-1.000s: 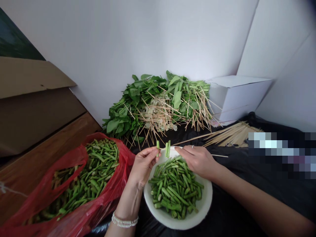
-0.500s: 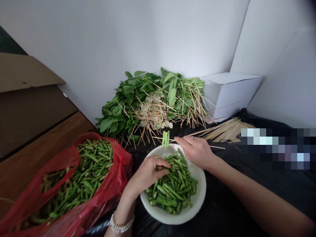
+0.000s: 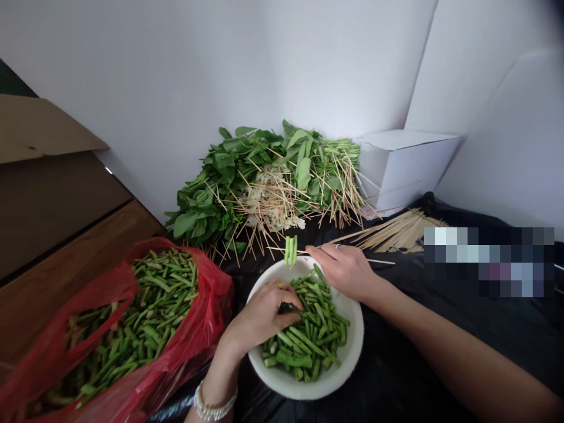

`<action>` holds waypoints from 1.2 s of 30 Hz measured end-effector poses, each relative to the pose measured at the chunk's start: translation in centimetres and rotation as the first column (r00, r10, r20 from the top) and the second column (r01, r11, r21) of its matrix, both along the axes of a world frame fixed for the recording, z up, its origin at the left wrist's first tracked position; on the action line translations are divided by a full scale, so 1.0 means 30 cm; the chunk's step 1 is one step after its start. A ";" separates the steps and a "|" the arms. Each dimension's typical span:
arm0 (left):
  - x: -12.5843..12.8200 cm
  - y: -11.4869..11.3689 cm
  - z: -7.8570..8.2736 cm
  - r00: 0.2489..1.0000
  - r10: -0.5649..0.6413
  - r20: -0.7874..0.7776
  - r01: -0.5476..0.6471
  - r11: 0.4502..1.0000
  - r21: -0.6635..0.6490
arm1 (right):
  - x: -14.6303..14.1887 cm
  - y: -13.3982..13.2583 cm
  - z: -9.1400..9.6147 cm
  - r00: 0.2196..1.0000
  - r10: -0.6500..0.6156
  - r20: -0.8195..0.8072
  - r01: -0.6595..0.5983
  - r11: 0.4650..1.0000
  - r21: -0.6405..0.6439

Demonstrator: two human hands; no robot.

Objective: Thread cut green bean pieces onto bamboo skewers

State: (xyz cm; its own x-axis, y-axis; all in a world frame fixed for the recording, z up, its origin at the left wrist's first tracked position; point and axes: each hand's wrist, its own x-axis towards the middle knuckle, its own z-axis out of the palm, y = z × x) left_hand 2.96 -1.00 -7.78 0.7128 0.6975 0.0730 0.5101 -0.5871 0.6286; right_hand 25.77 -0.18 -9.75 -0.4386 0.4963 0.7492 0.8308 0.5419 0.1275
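Cut green vegetable stems fill much of a white bowl in front of me. My left hand reaches into the bowl from the left, its fingers curved over the stems, thumb and forefinger slightly apart. No stem shows clearly lifted in it. Above the bowl's far right rim, my right hand is closed around a thin bamboo skewer. Short pale-green stem pieces sit side by side on the skewer's left end, above the far rim. The skewer's tail sticks out to the right of the hand.
A red plastic bag of cut stems lies open on the left. Behind the bowl are heaped leafy greens and skewered vegetables. Loose skewers lie right, near a white box. A cardboard box stands far left.
My left hand has reached a little deeper into the stems in the bowl. The right hand keeps holding the loaded skewer. The whole view has shifted slightly.
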 end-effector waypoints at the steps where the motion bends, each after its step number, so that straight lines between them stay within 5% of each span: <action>1: 0.002 -0.001 0.004 0.999 -0.004 0.035 0.005 0.999 -0.032 | 0.001 0.000 0.003 1.000 0.000 -0.007 0.000 1.000 0.002; 4: 0.005 -0.003 0.014 0.988 0.061 0.143 -0.041 0.990 -0.137 | 0.004 -0.002 0.012 0.999 0.010 -0.047 -0.011 1.000 -0.002; 8: -0.005 0.011 0.018 0.888 0.324 0.326 -0.236 0.930 -0.283 | 0.007 -0.003 0.019 0.994 0.032 -0.108 -0.033 0.999 -0.004; 14: -0.026 0.056 -0.001 0.524 0.635 0.567 -0.377 0.770 -0.514 | 0.004 -0.007 0.013 0.989 0.061 -0.136 -0.066 0.997 -0.034; 20: -0.033 0.073 -0.005 0.194 0.757 0.624 -0.124 0.650 -0.749 | -0.006 -0.015 0.010 0.989 0.108 -0.099 -0.114 0.992 -0.048; 28: -0.012 0.059 0.018 0.178 0.777 0.604 -0.084 0.624 -0.777 | -0.012 -0.020 0.011 0.996 0.084 -0.018 -0.085 0.995 -0.047; 36: -0.012 0.056 0.006 0.222 0.747 0.626 -0.118 0.658 -0.744 | -0.016 -0.019 0.001 0.996 0.091 -0.012 -0.092 0.995 -0.048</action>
